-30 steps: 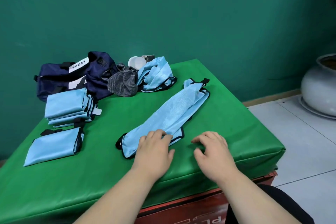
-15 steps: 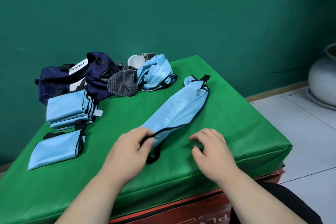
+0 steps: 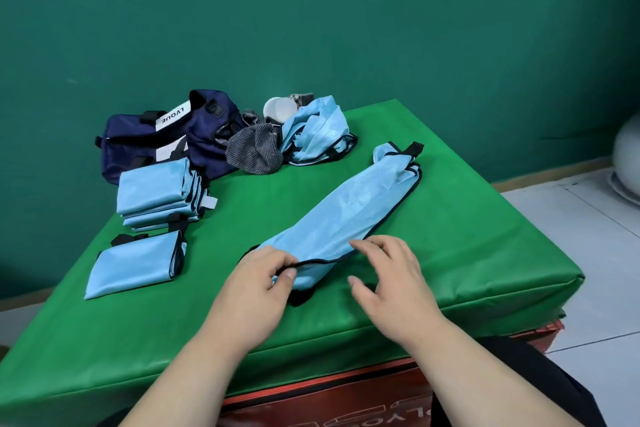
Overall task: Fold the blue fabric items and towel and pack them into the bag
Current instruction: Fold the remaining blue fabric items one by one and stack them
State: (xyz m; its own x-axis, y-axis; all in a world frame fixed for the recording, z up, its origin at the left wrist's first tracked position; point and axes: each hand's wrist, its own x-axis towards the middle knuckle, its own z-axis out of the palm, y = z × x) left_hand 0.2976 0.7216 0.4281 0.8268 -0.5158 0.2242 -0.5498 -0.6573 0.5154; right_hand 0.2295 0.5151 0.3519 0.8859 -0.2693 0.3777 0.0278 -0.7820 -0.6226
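Green mat (image 3: 450, 253), teal wall (image 3: 346, 28), tiled floor (image 3: 595, 253) — left hand (image 3: 256, 288) pinches fabric (image 3: 346, 211).

Long blue fabric (image 3: 346, 215) diagonal, near end raised; folded stack (image 3: 152, 187) beside navy bag (image 3: 138, 146).

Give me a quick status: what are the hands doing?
Left hand pinches the long blue cloth at its near edge. Right hand open, fingertips at the cloth. Crumpled blue piece and grey towel lie unfolded beside the bag. Nothing blocking.
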